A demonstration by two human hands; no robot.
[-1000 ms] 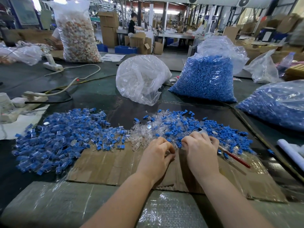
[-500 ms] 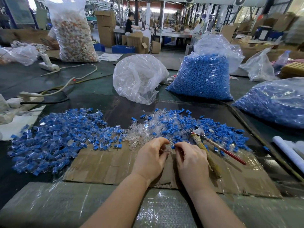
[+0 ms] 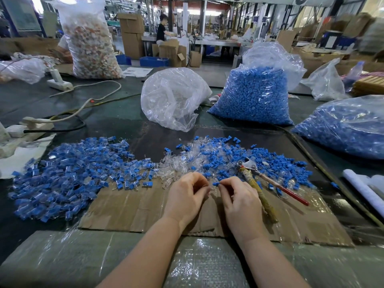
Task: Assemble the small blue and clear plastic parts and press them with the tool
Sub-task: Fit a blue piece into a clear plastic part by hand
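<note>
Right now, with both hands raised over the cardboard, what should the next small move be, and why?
Probably bring the hands together and seat the blue part, pinched by the right hand, into whatever the left hand holds; that piece is hidden. The pressing tool lies untouched beside the right hand, so pressing likely comes after.

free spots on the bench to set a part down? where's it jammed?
Free: bare cardboard sheet below the assembled pile, left of the left hand; dark tabletop between both piles, before the clear bag. Crowded: the loose mixed pile and pliers beside the right hand.
</note>
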